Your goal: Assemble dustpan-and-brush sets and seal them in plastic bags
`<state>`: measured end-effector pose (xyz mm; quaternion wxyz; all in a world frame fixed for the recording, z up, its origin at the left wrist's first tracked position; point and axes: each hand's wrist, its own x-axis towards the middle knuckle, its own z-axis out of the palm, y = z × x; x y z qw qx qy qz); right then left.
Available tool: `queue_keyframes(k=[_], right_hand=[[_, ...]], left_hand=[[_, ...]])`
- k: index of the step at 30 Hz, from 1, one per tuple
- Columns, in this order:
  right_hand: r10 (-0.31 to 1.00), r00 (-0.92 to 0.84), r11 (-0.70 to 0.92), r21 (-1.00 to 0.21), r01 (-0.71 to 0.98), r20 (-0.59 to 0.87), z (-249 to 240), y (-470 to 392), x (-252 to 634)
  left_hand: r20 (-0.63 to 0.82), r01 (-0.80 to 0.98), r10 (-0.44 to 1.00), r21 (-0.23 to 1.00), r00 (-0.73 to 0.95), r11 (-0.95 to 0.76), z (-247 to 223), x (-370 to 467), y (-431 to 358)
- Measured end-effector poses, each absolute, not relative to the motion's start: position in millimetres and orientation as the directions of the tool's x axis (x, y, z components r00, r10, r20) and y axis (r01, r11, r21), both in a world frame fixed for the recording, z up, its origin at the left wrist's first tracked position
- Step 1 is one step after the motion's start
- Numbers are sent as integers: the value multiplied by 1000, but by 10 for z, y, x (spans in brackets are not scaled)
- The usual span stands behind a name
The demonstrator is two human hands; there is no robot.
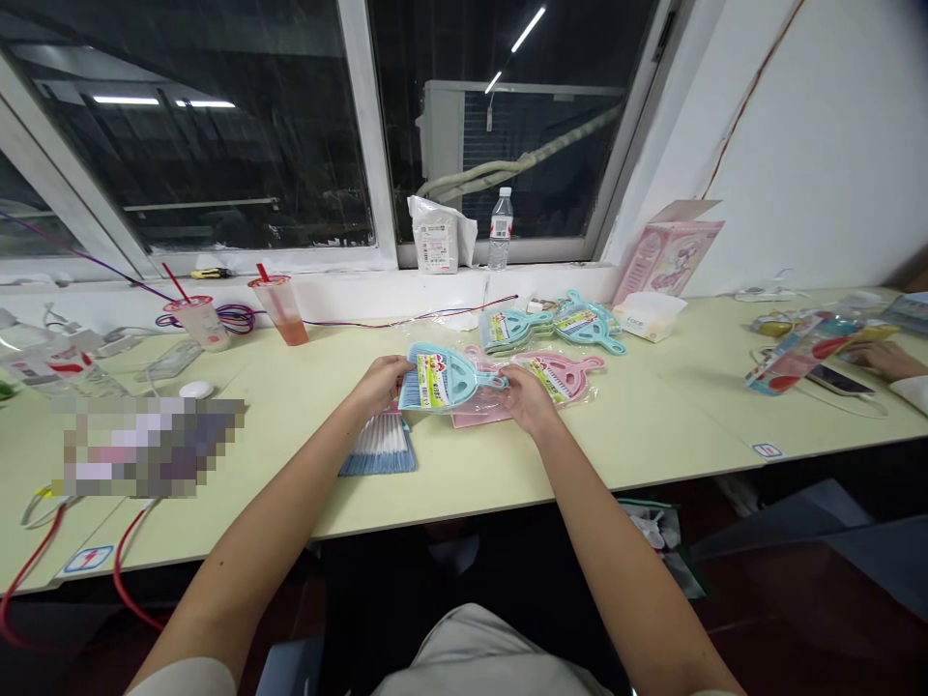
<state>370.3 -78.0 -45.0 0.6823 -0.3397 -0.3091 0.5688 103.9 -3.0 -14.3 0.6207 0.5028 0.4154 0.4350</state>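
Note:
Between my two hands is a light blue mini dustpan and brush set (460, 379) in clear plastic wrap, with a yellow-green label. My left hand (382, 384) grips its bristle end, and my right hand (526, 398) grips the handle end. Below my left hand lies a brush (378, 447) with white and blue bristles, partly hidden by the hand and forearm. A pink wrapped dustpan set (569, 375) rests just behind my right hand, and another pink piece (478, 418) shows under the held set. Farther back are teal sets (516, 327) and a light blue set (589, 324), also wrapped.
Drink cups (282, 309) with red straws stand at the back left, near a large bottle (58, 362). On the sill are a water bottle (500, 230) and a white packet (437, 237). A pink box (671, 253) leans by the wall. At right, another person's hand (881, 358) rests near a phone (841, 381).

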Motion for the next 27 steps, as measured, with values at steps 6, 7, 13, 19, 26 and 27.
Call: queue_keyframes(k=[6, 7, 13, 19, 26, 27], right_hand=[[983, 181, 129, -816, -563, 31, -470, -756, 3699], [985, 171, 126, -816, -565, 33, -473, -758, 3695], [993, 107, 99, -833, -544, 48, -450, -794, 3651], [997, 17, -51, -819, -572, -74, -418, -807, 3649], [1000, 10, -18, -808, -589, -30, -487, -759, 3659], [999, 32, -5, -813, -582, -28, -494, -750, 3655]], left_hand=[[-46, -91, 983, 994, 177, 63, -112, 1099, -130], [-35, -69, 986, 996, 164, 47, -110, 1103, -141], [-6, 28, 998, 1000, 65, 4, -140, 1141, -151], [-4, 38, 1000, 999, 5, 4, -132, 1199, -200], [0, 36, 997, 999, -71, 2, -155, 1218, -185], [2, 5, 997, 1000, -82, -2, -156, 1217, -179]])
